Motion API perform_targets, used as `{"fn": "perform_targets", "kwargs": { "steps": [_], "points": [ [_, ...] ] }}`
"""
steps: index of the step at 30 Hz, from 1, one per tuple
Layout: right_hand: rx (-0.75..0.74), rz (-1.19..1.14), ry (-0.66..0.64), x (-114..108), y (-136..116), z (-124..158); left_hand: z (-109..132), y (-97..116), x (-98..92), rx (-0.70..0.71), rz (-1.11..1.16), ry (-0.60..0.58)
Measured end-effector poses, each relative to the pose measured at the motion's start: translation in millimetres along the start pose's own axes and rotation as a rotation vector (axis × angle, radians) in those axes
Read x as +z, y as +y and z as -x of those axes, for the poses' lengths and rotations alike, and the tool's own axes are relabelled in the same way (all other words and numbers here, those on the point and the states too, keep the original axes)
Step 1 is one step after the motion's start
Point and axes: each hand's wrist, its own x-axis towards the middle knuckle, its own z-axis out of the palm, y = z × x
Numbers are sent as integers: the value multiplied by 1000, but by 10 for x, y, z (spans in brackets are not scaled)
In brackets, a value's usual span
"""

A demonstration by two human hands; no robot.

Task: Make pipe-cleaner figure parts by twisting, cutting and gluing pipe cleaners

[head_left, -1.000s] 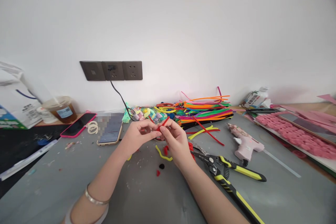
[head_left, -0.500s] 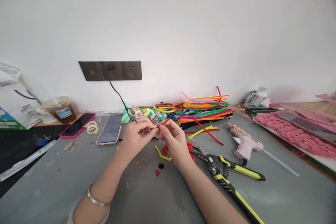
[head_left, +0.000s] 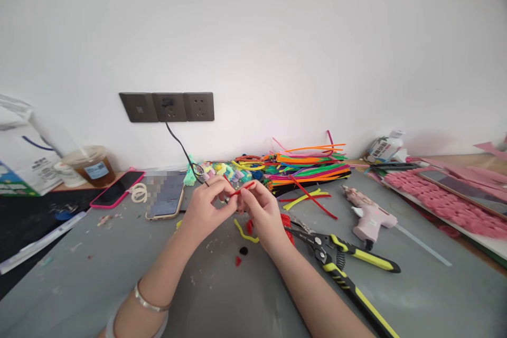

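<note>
A red pipe cleaner [head_left: 249,186] is pinched between my two hands above the middle of the table. My left hand [head_left: 212,203] grips it with thumb and forefinger, and my right hand [head_left: 259,208] pinches it close by, the fingertips nearly meeting. Part of the pipe cleaner is hidden by my fingers. Below the hands lie a yellow pipe cleaner piece [head_left: 245,232], a black pompom-like dot [head_left: 243,250] and a small red scrap [head_left: 238,261]. Partly behind my right wrist sits a red fuzzy bundle [head_left: 285,221].
Yellow-and-black pliers [head_left: 340,259] lie to the right, beside a pink glue gun [head_left: 370,219]. Pipe cleaner bundles [head_left: 309,169] line the wall. Two phones, one pink-edged [head_left: 119,190] and one gold-edged [head_left: 166,198], and a drink cup [head_left: 93,166] stand left. A cord [head_left: 178,140] hangs from the socket.
My hands stay together at nearly the same spot. My left fingers have shifted slightly around the red pipe cleaner, and its upper end sits a little lower.
</note>
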Motion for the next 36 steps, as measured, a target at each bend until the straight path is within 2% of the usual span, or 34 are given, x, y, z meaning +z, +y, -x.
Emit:
{"fn": "perform_targets", "kwargs": {
  "steps": [3,7,17,21,25,27,31,36],
  "points": [
    [29,-10,-3,-7,-1,-8,6,-11,-10,13,-17,-14],
    [41,-49,-1,-14,2,-14,9,-17,-19,-58,35,-44],
    [109,-158,-52,-33,-26,-18,-5,58,-40,-71,137,-19],
    [45,-115,-26,-31,-40,-12,0,79,1,-217,295,2],
    [-112,-26,19,-32,-55,25,30,121,105,-501,665,54],
    [-173,17,45,-34,-61,42,41,146,150,-598,820,69],
    [-227,49,77,-26,-72,62,47,165,196,-704,999,51],
    [-321,109,43,-19,-90,68,71,161,245,-790,1200,80]
  ]
}}
